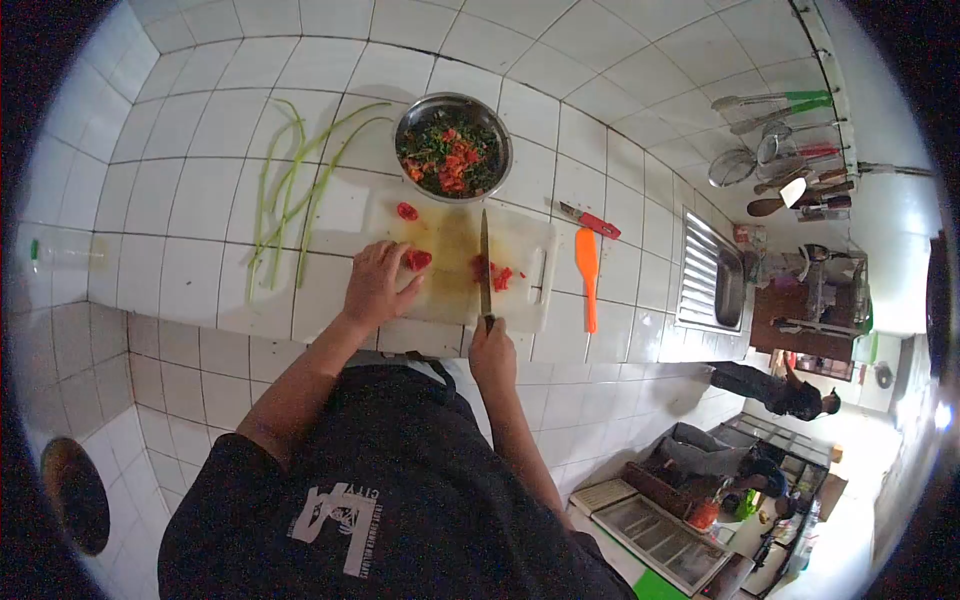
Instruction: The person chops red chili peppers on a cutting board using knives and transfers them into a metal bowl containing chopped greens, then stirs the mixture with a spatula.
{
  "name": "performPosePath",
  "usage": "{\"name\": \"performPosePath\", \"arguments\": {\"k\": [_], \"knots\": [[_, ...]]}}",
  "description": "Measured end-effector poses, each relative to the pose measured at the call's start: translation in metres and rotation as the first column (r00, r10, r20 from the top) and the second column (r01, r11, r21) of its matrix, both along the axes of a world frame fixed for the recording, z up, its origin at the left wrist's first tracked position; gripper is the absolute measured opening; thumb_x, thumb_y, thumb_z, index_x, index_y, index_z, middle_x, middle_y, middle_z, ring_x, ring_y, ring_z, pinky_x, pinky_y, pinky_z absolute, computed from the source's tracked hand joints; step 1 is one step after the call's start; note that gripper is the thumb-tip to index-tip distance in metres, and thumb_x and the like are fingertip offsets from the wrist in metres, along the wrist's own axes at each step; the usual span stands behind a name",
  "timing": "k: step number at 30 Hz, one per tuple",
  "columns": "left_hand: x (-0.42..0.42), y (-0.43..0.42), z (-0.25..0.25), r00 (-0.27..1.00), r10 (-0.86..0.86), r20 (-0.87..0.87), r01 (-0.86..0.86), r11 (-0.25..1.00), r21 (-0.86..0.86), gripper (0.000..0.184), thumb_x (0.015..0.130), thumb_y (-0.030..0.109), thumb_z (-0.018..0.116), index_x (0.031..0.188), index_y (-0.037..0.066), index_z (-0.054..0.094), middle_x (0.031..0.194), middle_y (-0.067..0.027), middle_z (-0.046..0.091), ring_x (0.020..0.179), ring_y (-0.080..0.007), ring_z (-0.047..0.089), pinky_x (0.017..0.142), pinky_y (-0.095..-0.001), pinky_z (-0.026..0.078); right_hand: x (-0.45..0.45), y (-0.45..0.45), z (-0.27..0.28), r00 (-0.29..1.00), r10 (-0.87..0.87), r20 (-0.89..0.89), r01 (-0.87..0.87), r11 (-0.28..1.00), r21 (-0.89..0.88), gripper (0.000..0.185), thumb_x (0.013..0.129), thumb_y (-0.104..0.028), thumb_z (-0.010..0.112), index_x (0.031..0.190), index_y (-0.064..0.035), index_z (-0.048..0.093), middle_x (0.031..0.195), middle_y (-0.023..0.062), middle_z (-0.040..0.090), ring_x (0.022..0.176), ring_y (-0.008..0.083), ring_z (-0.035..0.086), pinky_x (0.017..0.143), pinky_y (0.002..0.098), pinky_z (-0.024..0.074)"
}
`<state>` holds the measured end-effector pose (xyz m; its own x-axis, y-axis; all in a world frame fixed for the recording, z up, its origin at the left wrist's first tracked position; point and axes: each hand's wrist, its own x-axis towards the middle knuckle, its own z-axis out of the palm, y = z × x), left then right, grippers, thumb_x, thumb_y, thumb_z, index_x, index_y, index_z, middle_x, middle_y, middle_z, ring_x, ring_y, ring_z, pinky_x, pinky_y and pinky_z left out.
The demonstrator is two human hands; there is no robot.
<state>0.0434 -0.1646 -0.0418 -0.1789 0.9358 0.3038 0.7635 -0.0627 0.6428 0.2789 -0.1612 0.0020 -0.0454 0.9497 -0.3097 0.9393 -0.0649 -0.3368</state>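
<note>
My right hand [493, 355] is closed round the handle of a kitchen knife [486, 262]. Its long blade points away from me, resting over the white cutting board [540, 240] beside small chopped red bits [503, 277]. My left hand [375, 287] is closed on a piece of tomato [417, 260] on the board, left of the blade and apart from it. Another red tomato piece [407, 211] lies farther up the board. Just beyond the board stands a steel bowl [402, 173] holding chopped greens and diced red pieces. Juice wets the middle of the board.
Long green stalks [285, 190] lie on the tiled counter at left. To the right are a red-handled peeler or small knife [592, 219] and an orange spatula [587, 275]. Farther right come a sink [728, 290], hanging utensils [775, 150] and another person [780, 392].
</note>
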Motion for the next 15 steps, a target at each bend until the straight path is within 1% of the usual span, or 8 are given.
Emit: {"name": "performPosePath", "arguments": {"k": [2,4,5,7,11,13,14,15], "knots": [[-0.002,0.000,-0.001,1.000,0.011,0.004,-0.010,0.999,-0.030,0.057,0.082,0.028,0.075,0.129,0.005,0.053,0.120,-0.0178,0.057,0.116,-0.0380,0.053,0.100,-0.0506,0.041,-0.001,0.002,0.000,1.000,0.021,-0.011,-0.020,1.000,0.015,0.031,0.103,-0.031,0.048,0.101,0.0002,0.049,0.077,0.0337,0.064,0.079,0.0508,0.065,0.061,0.0581,0.0524],[-0.001,0.000,-0.003,1.000,0.005,0.027,-0.004,0.999,-0.050,0.055,0.082,0.031,0.075,0.126,0.004,0.055,0.120,-0.0178,0.057,0.116,-0.0379,0.054,0.100,-0.0503,0.041,0.004,0.002,0.000,0.989,0.141,-0.038,-0.138,0.988,0.071,0.033,0.103,-0.032,0.048,0.104,0.0007,0.051,0.086,0.0349,0.065,0.085,0.0505,0.065,0.066,0.0592,0.0520],[0.000,-0.001,-0.004,1.000,0.016,0.025,-0.015,0.999,-0.046,0.055,0.082,0.031,0.075,0.126,0.004,0.055,0.120,-0.0178,0.057,0.116,-0.0379,0.054,0.100,-0.0503,0.041,0.006,0.002,0.000,0.988,0.152,-0.039,-0.149,0.986,0.075,0.033,0.103,-0.032,0.048,0.104,0.0007,0.051,0.086,0.0349,0.065,0.085,0.0505,0.065,0.066,0.0592,0.0520],[0.001,-0.001,-0.006,0.999,0.044,-0.003,-0.044,0.999,-0.005,0.053,0.082,0.032,0.076,0.124,0.004,0.058,0.118,-0.0179,0.057,0.114,-0.0374,0.054,0.099,-0.0500,0.041,0.009,0.001,0.004,0.997,-0.037,-0.071,0.031,0.996,-0.088,0.033,0.104,-0.033,0.047,0.107,0.0001,0.052,0.093,0.0343,0.066,0.091,0.0513,0.064,0.072,0.0601,0.0504],[0.000,-0.001,-0.003,0.997,0.058,0.041,-0.056,0.998,-0.034,0.048,0.082,0.030,0.076,0.119,0.004,0.060,0.112,-0.0167,0.058,0.108,-0.0365,0.055,0.094,-0.0504,0.042,0.031,-0.012,0.001,0.980,-0.019,-0.200,0.018,1.000,-0.006,0.037,0.105,-0.034,0.046,0.104,0.0027,0.052,0.087,0.0349,0.063,0.086,0.0562,0.060,0.074,0.0616,0.0456],[0.003,-0.002,0.004,0.999,0.024,0.034,-0.020,0.996,-0.090,0.050,0.081,0.031,0.077,0.121,0.007,0.059,0.111,-0.0191,0.058,0.110,-0.0398,0.055,0.095,-0.0521,0.043,0.033,-0.014,0.011,0.976,-0.074,-0.204,0.083,0.996,0.036,0.035,0.105,-0.033,0.047,0.104,0.0009,0.053,0.080,0.0290,0.064,0.078,0.0499,0.064,0.069,0.0551,0.0483],[0.004,0.000,0.002,0.999,0.033,0.027,-0.031,0.996,-0.089,0.050,0.081,0.031,0.077,0.121,0.007,0.059,0.111,-0.0191,0.058,0.110,-0.0398,0.055,0.095,-0.0521,0.043,0.041,-0.013,0.002,0.969,-0.083,-0.233,0.090,0.996,0.019,0.030,0.105,-0.030,0.048,0.106,-0.0009,0.053,0.075,0.0219,0.063,0.071,0.0396,0.066,0.066,0.0485,0.0499],[0.005,0.002,-0.001,1.000,0.025,0.011,-0.024,0.998,-0.063,0.044,0.082,0.028,0.075,0.115,0.006,0.060,0.107,-0.0171,0.058,0.105,-0.0381,0.056,0.091,-0.0516,0.043,0.040,-0.010,0.005,0.968,-0.077,-0.240,0.083,0.996,0.017,0.030,0.105,-0.030,0.048,0.106,-0.0009,0.053,0.075,0.0219,0.063,0.071,0.0396,0.066,0.066,0.0485,0.0499]]}}
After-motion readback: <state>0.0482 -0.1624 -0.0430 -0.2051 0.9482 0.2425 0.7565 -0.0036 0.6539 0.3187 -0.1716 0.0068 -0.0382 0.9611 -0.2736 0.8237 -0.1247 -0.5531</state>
